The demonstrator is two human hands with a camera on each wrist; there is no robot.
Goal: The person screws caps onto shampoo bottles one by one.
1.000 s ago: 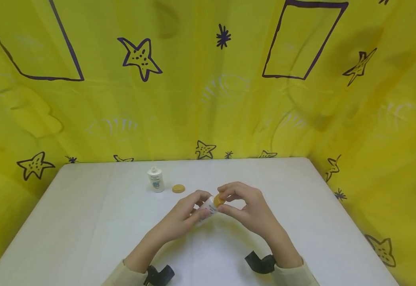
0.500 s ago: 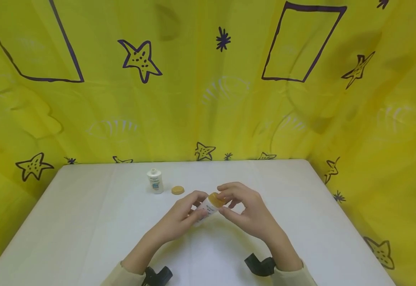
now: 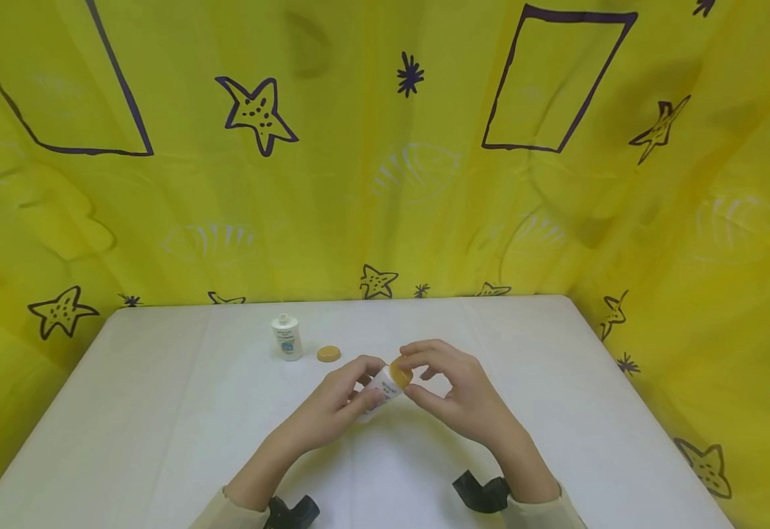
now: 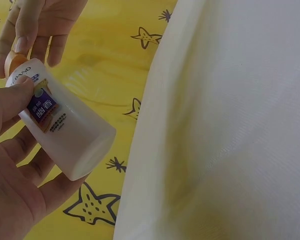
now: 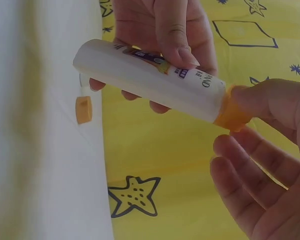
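A small white bottle (image 4: 72, 127) with a printed label is held tilted above the table, its orange cap (image 5: 233, 109) on the neck end. My left hand (image 3: 332, 402) grips the bottle's body, thumb across the label and fingers behind it. With thumb and fingertips, my right hand (image 3: 454, 382) pinches the orange cap; in the right wrist view the other fingers are spread below it. A second white bottle (image 3: 287, 338), its narrow neck uncovered, stands upright further back on the left. Beside that bottle lies another orange cap (image 3: 328, 354).
The white table (image 3: 193, 426) spreads under both arms, with a yellow curtain (image 3: 332, 184) printed with starfish behind its back edge. Black wrist mounts (image 3: 484, 492) sit at both cuffs.
The right fingers have shifted their grip around the orange cap, and the cap has turned with them slightly. The left hand keeps holding the bottle; the standing bottle and loose cap stay put.
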